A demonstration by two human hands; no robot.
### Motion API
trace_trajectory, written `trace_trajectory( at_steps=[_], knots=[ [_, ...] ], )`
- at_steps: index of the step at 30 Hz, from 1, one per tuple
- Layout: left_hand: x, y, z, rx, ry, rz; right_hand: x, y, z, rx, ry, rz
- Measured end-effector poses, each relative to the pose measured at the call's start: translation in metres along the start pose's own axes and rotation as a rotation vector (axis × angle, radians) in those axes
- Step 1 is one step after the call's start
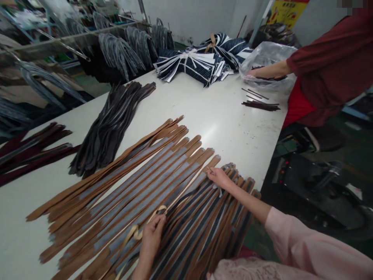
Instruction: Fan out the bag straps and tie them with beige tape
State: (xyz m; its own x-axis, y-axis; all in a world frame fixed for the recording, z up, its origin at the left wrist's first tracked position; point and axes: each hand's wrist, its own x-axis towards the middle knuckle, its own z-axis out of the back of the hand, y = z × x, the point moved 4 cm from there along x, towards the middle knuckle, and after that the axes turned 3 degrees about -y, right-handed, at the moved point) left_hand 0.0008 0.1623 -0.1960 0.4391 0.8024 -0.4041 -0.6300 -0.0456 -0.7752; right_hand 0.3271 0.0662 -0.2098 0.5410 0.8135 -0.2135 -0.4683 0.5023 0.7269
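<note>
Tan strip pinched at both ends, left hand and right hand, mid-lay near the desk's front edge; next needs careful lining up.

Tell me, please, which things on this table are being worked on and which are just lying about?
In hand: left hand and right hand on the tan tape; brown straps.
Lying about: dark grey straps; maroon straps; striped bundles; plastic bag.

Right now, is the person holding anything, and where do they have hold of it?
Yes: a thin tan tape. The right hand pinches its far end; the left hand grips it nearer, where it curls. It lies over the brown strips.
</note>
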Motion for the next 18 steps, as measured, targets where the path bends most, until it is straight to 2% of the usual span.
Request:
trace_trajectory(
  at_steps=[4, 8, 12, 15, 18],
  knots=[
    [-0.002, 0.003, 0.017, -0.063, -0.062, 0.1, 0.008, -0.007, 0.026, 0.067, -0.165, -0.018],
    [-0.006, 0.014, 0.019, -0.142, 0.008, 0.196, 0.022, -0.027, 0.045, 0.054, -0.263, -0.074],
    [-0.005, 0.027, 0.021, -0.129, -0.025, 0.278, 0.041, -0.05, 0.047, -0.003, -0.341, -0.069],
    [-0.003, 0.035, 0.024, -0.057, -0.054, 0.322, 0.051, -0.066, 0.044, -0.055, -0.383, -0.121],
    [-0.002, 0.047, 0.023, -0.03, -0.024, 0.372, 0.056, -0.073, 0.041, -0.093, -0.403, -0.164]
  ],
)
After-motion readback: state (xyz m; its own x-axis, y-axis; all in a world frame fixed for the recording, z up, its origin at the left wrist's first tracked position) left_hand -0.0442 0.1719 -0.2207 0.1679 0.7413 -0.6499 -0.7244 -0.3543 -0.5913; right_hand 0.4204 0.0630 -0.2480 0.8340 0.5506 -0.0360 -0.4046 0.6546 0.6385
